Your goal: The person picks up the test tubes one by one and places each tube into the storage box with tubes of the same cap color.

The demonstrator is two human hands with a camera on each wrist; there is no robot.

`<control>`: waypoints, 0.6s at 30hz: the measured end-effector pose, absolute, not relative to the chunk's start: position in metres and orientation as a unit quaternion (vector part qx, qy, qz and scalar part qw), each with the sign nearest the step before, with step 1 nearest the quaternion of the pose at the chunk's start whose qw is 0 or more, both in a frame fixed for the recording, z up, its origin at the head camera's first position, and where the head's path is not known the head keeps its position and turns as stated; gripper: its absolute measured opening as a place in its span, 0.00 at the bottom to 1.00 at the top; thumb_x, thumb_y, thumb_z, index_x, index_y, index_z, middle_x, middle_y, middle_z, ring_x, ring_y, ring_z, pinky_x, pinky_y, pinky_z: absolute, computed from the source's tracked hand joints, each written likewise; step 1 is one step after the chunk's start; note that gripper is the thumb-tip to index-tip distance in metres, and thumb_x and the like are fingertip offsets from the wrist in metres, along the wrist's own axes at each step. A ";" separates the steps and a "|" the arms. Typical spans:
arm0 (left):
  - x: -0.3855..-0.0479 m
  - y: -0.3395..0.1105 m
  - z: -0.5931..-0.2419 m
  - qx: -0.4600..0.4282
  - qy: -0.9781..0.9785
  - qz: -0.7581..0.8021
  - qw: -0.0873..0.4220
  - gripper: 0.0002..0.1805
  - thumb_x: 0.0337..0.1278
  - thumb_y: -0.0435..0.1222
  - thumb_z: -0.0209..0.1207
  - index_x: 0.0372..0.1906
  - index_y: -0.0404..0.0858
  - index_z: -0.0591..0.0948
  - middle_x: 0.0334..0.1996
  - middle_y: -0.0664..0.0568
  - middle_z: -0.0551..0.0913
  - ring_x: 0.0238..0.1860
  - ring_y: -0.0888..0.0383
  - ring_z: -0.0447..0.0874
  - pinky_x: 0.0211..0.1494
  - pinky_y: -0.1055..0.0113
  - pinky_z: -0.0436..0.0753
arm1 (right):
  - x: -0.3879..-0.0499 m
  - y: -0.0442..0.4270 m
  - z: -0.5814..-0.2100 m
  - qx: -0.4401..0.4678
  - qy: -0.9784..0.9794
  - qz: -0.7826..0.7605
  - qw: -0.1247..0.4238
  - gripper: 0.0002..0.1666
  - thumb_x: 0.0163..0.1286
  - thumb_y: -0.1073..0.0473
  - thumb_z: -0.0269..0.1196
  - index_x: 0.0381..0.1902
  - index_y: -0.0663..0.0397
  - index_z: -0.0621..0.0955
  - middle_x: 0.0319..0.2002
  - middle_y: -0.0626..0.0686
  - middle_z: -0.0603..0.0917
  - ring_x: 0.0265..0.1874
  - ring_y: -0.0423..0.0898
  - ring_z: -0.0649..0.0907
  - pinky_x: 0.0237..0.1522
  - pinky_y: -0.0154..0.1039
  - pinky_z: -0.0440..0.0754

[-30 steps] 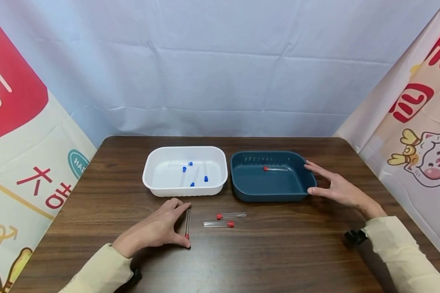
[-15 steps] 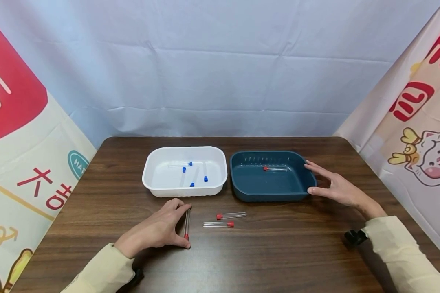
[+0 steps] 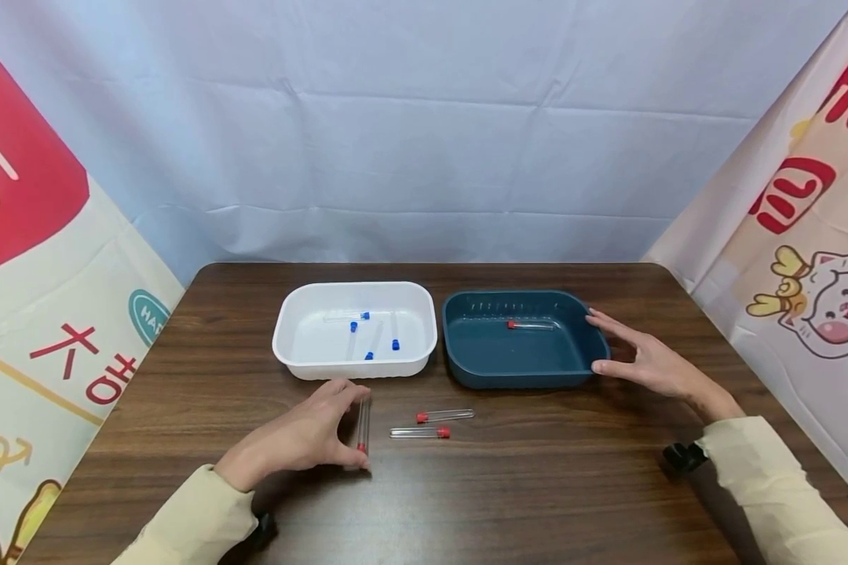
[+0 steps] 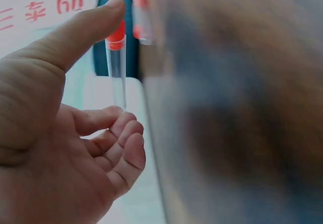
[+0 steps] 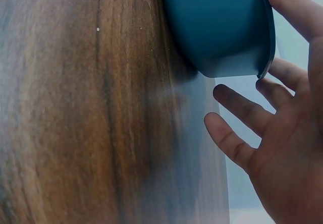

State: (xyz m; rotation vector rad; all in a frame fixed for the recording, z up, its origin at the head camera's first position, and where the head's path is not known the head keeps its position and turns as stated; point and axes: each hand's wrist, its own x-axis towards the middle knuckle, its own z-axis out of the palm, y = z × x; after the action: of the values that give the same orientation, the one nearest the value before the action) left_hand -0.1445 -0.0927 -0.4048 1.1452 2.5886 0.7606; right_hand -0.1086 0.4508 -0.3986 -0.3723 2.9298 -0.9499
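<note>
Left hand point(image 3: 300, 433) now pinches red-capped tube point(image 3: 363, 424) end to end, nudged toward white tray point(image 3: 356, 370), near its front; likely lift starting. Right hand point(image 3: 653, 367), fingers extended, touches teal bin point(image 3: 519, 380) right of tray

Caps point(image 3: 443, 432) are red or blue, the tubes point(image 3: 411, 432) seemingly clear

The tube point(image 4: 117, 70) you hold is smooth, clear and shiny, whether glass or plastic you can't tell, with a plastic-looking red cap point(image 4: 116, 36). Your white tray point(image 3: 356, 369) and teal tray point(image 3: 523, 380) look like smooth, faintly glossy plastic. Your table point(image 3: 509, 486) shows sheeny wood grain; the backdrop point(image 3: 424, 149) is creased, matt cloth.
</note>
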 end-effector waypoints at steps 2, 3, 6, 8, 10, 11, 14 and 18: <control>-0.146 -0.089 -0.398 0.397 0.873 0.266 0.097 0.47 0.43 0.48 0.81 0.67 0.30 0.74 0.54 0.50 0.76 0.53 0.54 0.77 0.57 0.57 0.80 | -0.108 0.451 -0.399 -0.119 0.945 -0.304 0.019 0.47 0.74 0.53 0.68 0.83 0.52 0.58 0.82 0.58 0.54 0.72 0.67 0.67 0.55 0.21 0.70; -0.146 -0.086 -0.395 0.400 0.871 0.270 0.092 0.47 0.43 0.48 0.81 0.67 0.31 0.74 0.54 0.49 0.76 0.53 0.53 0.78 0.57 0.56 0.80 | -0.108 0.451 -0.399 -0.119 0.945 -0.303 0.019 0.47 0.74 0.53 0.68 0.83 0.52 0.58 0.82 0.58 0.54 0.72 0.67 0.67 0.55 0.21 0.70; -0.149 -0.078 -0.384 0.411 0.866 0.276 0.079 0.47 0.45 0.48 0.80 0.69 0.32 0.73 0.55 0.48 0.77 0.54 0.51 0.79 0.58 0.55 0.80 | -0.108 0.451 -0.399 -0.118 0.945 -0.304 0.019 0.47 0.74 0.53 0.68 0.83 0.51 0.58 0.82 0.58 0.55 0.72 0.68 0.67 0.55 0.21 0.69; -0.151 -0.071 -0.376 0.416 0.862 0.280 0.072 0.48 0.46 0.48 0.80 0.70 0.32 0.72 0.56 0.48 0.76 0.55 0.51 0.79 0.59 0.55 0.80 | -0.108 0.451 -0.399 -0.117 0.944 -0.307 0.020 0.47 0.74 0.53 0.68 0.83 0.51 0.58 0.82 0.58 0.54 0.72 0.68 0.68 0.55 0.21 0.69; -0.153 -0.064 -0.369 0.421 0.859 0.285 0.068 0.49 0.47 0.49 0.80 0.71 0.33 0.71 0.57 0.48 0.76 0.55 0.51 0.79 0.59 0.56 0.80 | -0.108 0.452 -0.400 -0.116 0.944 -0.308 0.021 0.47 0.74 0.53 0.68 0.83 0.51 0.58 0.82 0.57 0.54 0.72 0.68 0.68 0.55 0.20 0.69; -0.155 -0.060 -0.365 0.424 0.857 0.286 0.064 0.49 0.47 0.49 0.80 0.72 0.33 0.71 0.58 0.48 0.76 0.56 0.51 0.79 0.59 0.56 0.80 | -0.108 0.452 -0.400 -0.116 0.943 -0.310 0.021 0.47 0.74 0.53 0.68 0.83 0.51 0.58 0.82 0.57 0.54 0.71 0.68 0.68 0.55 0.20 0.69; -0.159 -0.048 -0.354 0.426 0.854 0.292 0.066 0.50 0.48 0.50 0.79 0.73 0.35 0.69 0.60 0.48 0.75 0.57 0.52 0.77 0.60 0.56 0.80 | -0.109 0.452 -0.400 -0.114 0.943 -0.312 0.021 0.47 0.74 0.52 0.68 0.83 0.51 0.58 0.82 0.57 0.54 0.72 0.68 0.68 0.55 0.20 0.70; -0.167 -0.032 -0.343 0.419 0.856 0.292 0.078 0.51 0.49 0.52 0.79 0.75 0.37 0.68 0.62 0.49 0.74 0.60 0.53 0.76 0.60 0.57 0.79 | -0.109 0.451 -0.400 -0.111 0.944 -0.309 0.022 0.47 0.74 0.52 0.68 0.83 0.52 0.58 0.82 0.57 0.54 0.72 0.67 0.67 0.59 0.28 0.74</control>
State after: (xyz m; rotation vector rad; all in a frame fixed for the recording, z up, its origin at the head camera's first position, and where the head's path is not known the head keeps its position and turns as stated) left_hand -0.1665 -0.0322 -0.3428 1.2540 2.5646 0.8733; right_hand -0.1090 0.4505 -0.3998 -0.3428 2.9259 -0.9563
